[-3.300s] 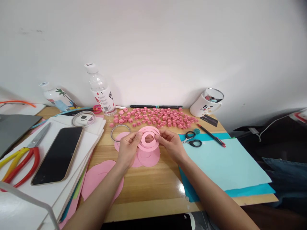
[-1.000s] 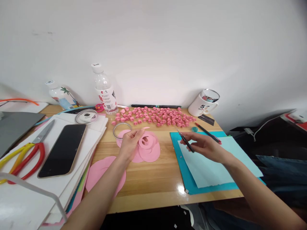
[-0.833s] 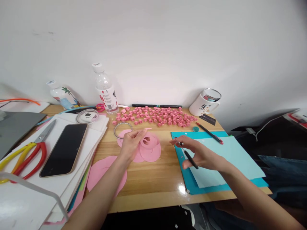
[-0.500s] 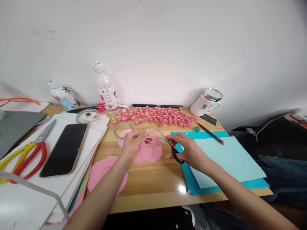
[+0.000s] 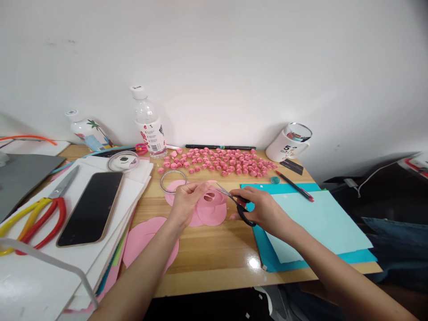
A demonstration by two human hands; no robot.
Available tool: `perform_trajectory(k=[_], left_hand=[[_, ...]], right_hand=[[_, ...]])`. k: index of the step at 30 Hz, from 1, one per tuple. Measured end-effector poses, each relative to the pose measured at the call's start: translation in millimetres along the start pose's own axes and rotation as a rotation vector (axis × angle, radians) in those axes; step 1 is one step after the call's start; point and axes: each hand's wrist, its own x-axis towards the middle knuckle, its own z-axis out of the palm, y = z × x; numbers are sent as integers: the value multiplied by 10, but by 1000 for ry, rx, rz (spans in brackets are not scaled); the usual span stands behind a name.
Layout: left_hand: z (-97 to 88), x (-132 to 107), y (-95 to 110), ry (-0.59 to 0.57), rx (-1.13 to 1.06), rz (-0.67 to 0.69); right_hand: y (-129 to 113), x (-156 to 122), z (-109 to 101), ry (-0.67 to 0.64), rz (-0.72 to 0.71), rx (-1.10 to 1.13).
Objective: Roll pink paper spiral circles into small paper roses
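My left hand (image 5: 187, 199) pinches the edge of a pink paper spiral (image 5: 219, 197) between thumb and fingers, just above the table. In my right hand (image 5: 261, 206) is a pair of small black-handled scissors (image 5: 245, 215), with fingers through the loops. The scissors' blades reach left to the spiral's upper right edge. More pink paper pieces (image 5: 211, 216) lie under the held one. Other pink paper circles (image 5: 147, 243) rest on the table below my left forearm. Beyond both hands, many small rolled pink paper roses (image 5: 230, 161) are spread out.
A tape roll (image 5: 173, 181) lies behind my left hand. To the left are a phone (image 5: 90, 209), large red-and-yellow scissors (image 5: 40, 214) and a paper stack. A bottle (image 5: 150, 129) and a mug (image 5: 287, 145) stand at the back. Blue paper sheets (image 5: 317, 223) lie right.
The scissors in my right hand have moved slightly left, so the blades now meet the pink spiral's edge. My left hand keeps its pinch with little movement.
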Motion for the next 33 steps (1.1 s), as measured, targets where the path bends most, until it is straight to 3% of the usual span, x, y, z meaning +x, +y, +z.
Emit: perform_trajectory(k=[23, 29, 33], left_hand=[[-3, 0, -6, -9, 43, -5], [-4, 18, -17, 21, 24, -8], [-15, 34, -28, 19, -48, -43]], right_hand=[[1, -16, -17, 17, -38, 61], [96, -105, -52, 48, 84, -44], [321, -196, -124, 31, 217, -296]])
